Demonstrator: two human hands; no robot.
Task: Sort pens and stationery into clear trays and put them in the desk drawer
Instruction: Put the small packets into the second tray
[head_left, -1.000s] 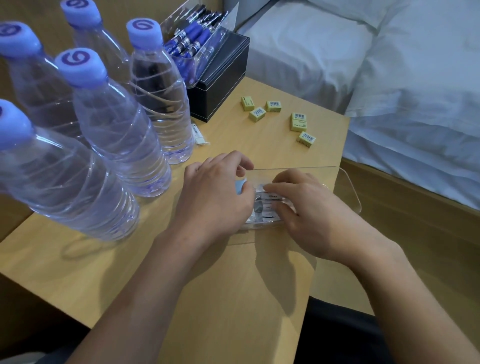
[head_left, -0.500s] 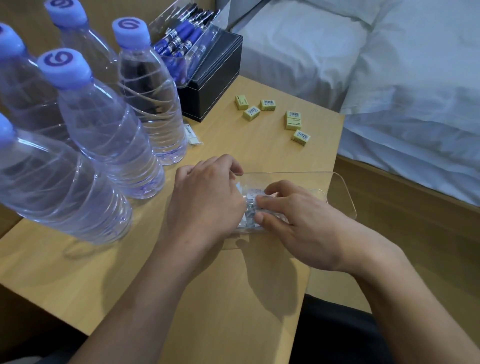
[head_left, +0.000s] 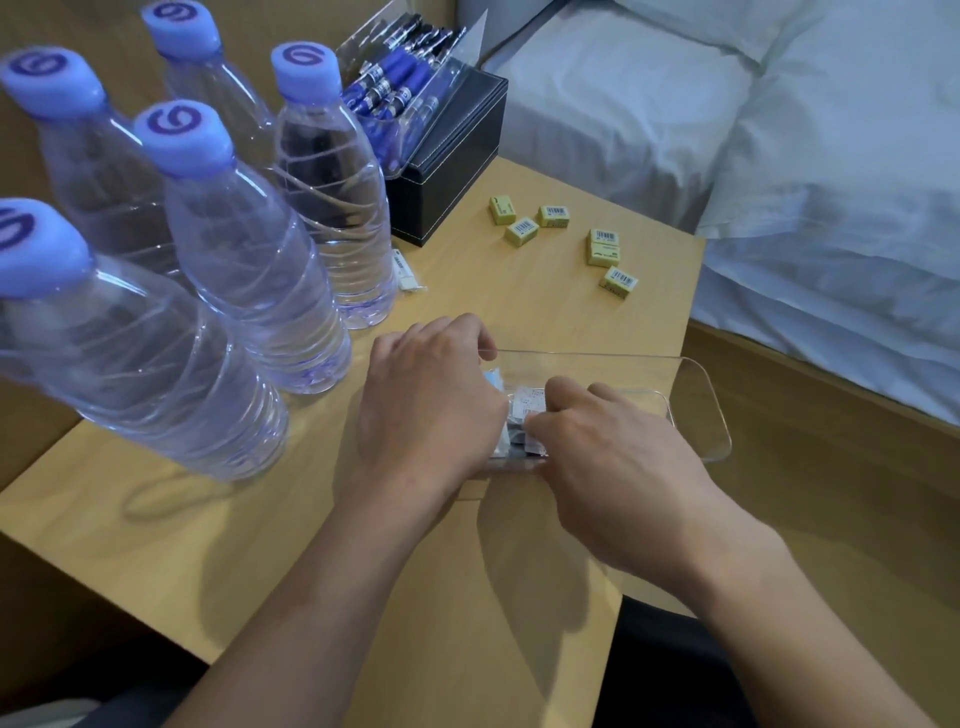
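A clear tray (head_left: 696, 405) lies on the wooden desk near its right edge. Both hands reach into its left end. My left hand (head_left: 431, 410) curls over small wrapped stationery packets (head_left: 527, 410) there, and my right hand (head_left: 613, 457) pinches the same packets from the right. The packets are mostly hidden by my fingers. Several small yellow erasers (head_left: 605, 249) with barcodes lie scattered farther back. A second clear tray filled with blue pens (head_left: 389, 88) rests tilted on a black box (head_left: 452, 166).
Several water bottles (head_left: 249, 249) with blue caps crowd the left of the desk. A small white packet (head_left: 408, 273) lies by one bottle's base. A bed with white linen (head_left: 805, 156) lies to the right, past the desk edge.
My right hand has drawn in toward my left over the packets, closing tighter on them. The view has shifted slightly; the tray has stayed put.
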